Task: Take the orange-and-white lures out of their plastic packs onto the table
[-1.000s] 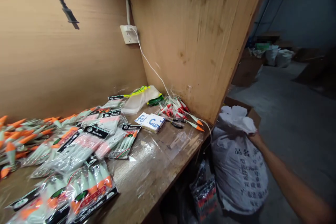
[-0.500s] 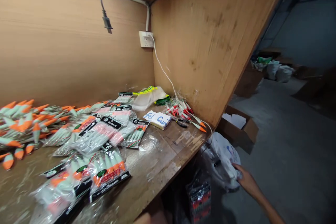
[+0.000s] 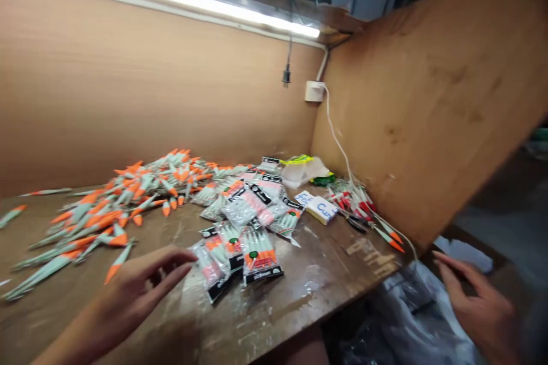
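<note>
My left hand (image 3: 141, 282) hovers over the table with thumb and fingers apart. Its fingertips reach the edge of a clear packet (image 3: 209, 265) of orange and pale-green spindle-shaped pieces, which look like fishing lures; whether they touch I cannot tell. Beside it lies another clear packet (image 3: 259, 251) with a black header. My right hand (image 3: 483, 302), somewhat blurred, is beyond the table's right edge, fingers slightly apart and seemingly holding nothing. Below and left of it hangs a whitish plastic bag (image 3: 432, 308). More filled packets (image 3: 246, 205) are heaped behind the front ones.
A large loose pile of orange-tipped pieces (image 3: 149, 182) covers the table's left and back. Lettered cards (image 3: 321, 208), black-handled pliers (image 3: 355, 222) and red-and-white pieces (image 3: 351, 197) lie at the right. A white cord (image 3: 334, 125) runs down from the socket (image 3: 314, 91); a plug (image 3: 286, 75) dangles.
My view has swung left. My left hand has come in over the table beside the packets. My right hand, earlier at the white plastic bag, is now raised near the table's edge, apparently off it.
</note>
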Available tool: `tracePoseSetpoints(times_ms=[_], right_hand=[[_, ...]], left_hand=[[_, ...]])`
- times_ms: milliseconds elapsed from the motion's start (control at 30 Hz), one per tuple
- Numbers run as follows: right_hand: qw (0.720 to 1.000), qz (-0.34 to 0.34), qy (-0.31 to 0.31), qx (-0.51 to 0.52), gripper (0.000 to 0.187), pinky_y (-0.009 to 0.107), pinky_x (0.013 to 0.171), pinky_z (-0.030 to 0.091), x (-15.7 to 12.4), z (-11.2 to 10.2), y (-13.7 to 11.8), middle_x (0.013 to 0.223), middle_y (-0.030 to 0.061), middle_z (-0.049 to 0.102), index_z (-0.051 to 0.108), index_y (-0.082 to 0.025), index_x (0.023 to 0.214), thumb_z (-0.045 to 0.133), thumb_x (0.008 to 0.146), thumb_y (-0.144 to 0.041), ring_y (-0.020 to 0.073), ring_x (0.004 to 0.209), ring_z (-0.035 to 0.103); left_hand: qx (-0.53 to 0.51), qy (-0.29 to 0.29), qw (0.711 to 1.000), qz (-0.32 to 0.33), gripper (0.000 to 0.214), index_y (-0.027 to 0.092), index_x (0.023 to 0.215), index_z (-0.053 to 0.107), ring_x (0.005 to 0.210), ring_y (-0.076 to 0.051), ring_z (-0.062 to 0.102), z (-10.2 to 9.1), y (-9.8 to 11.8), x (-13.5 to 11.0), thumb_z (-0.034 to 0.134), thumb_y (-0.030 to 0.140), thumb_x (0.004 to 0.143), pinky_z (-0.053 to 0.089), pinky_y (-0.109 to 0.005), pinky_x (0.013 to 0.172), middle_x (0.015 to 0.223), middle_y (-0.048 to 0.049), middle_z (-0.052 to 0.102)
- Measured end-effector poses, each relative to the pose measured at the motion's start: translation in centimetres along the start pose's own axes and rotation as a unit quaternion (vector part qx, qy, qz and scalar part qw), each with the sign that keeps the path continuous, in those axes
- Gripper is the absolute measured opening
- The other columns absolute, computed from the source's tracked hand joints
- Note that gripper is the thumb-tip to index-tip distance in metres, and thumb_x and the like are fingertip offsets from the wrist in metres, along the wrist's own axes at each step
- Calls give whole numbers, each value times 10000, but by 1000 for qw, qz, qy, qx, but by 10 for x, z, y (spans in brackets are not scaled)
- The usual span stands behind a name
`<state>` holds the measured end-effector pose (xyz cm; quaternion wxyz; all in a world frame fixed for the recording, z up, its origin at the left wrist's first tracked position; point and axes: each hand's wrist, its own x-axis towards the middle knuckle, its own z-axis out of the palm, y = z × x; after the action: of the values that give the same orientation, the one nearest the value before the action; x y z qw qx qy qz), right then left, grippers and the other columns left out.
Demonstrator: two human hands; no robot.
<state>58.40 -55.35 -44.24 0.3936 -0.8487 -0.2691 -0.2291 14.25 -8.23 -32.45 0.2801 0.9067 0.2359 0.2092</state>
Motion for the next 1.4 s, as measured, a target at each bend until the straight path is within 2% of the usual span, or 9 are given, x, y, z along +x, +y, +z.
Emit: tracePoseSetpoints(times_ms=[233, 433, 567, 800, 900, 1033, 1167, 1267, 1400], right_hand=[[916, -250, -284, 132, 309, 360, 903, 512, 85, 131, -267, 1073, 68, 755, 754, -273, 1050, 484, 973, -404, 247, 996, 677], [900, -223, -373, 13, 257, 259, 668, 414, 137, 248, -373, 851, 57, 764, 772, -164, 878, 615, 882, -368, 193, 779, 655], [873, -352, -333, 56, 134, 249, 704, 395, 146, 253, -420, 865, 38, 736, 760, -173, 851, 640, 867, -231, 160, 795, 610], [747, -572, -293, 172, 149, 277, 785, 406, 94, 220, -524, 878, 19, 712, 748, -244, 877, 629, 965, -265, 167, 860, 549], [717, -610, -269, 205, 171, 302, 810, 426, 56, 229, -553, 884, 33, 714, 753, -247, 893, 608, 981, -273, 175, 864, 559], [736, -562, -253, 281, 151, 329, 911, 451, 28, 245, -558, 1086, 64, 716, 736, -250, 1073, 635, 961, -258, 190, 1008, 602], [799, -425, -325, 272, 223, 316, 848, 476, 43, 253, -541, 1055, 69, 731, 737, -206, 1106, 663, 920, -304, 191, 932, 646], [765, -379, -459, 247, 241, 262, 696, 450, 55, 256, -532, 831, 16, 745, 785, -187, 890, 640, 905, -379, 163, 750, 640], [760, -359, -485, 241, 173, 244, 629, 412, 50, 261, -532, 725, 3, 730, 789, -180, 809, 700, 821, -328, 146, 664, 614]], left_hand=[[-4, 68, 998, -14, 304, 233, 975, 756, 731, -180, 656, -30, -16, 25, 588, 478, 912, 477, -234, 629, 894, -42, 760], [-69, 110, 992, -5, 290, 205, 939, 760, 708, -178, 627, -34, -38, 25, 613, 452, 902, 442, -240, 615, 818, -47, 740], [-138, 188, 971, -43, 303, 205, 972, 753, 753, -201, 654, -36, -52, 21, 653, 474, 874, 486, -266, 669, 818, -48, 732], [-279, 223, 932, -62, 661, 224, 1357, 628, 1161, -306, 655, -32, -52, 20, 796, 470, 767, 516, -365, 954, 1252, -145, 703], [-300, 197, 931, -66, 495, 167, 1102, 743, 933, -274, 700, -30, -59, 20, 825, 479, 727, 530, -299, 767, 973, -114, 763], [-345, 175, 915, -114, 409, 122, 717, 714, 584, -156, 594, -29, -71, 22, 818, 518, 714, 424, -230, 535, 646, -34, 681], [-497, 249, 810, -186, 419, 133, 972, 743, 665, -177, 675, -30, -75, 25, 851, 435, 701, 518, -255, 591, 829, -61, 766], [-584, 286, 735, -190, 449, 144, 1043, 726, 685, -190, 714, -31, -76, 28, 867, 392, 697, 569, -283, 620, 888, -80, 786], [-603, 315, 718, -145, 448, 136, 1064, 725, 772, -209, 749, -33, -77, 29, 872, 373, 712, 601, -287, 685, 949, -92, 795]])
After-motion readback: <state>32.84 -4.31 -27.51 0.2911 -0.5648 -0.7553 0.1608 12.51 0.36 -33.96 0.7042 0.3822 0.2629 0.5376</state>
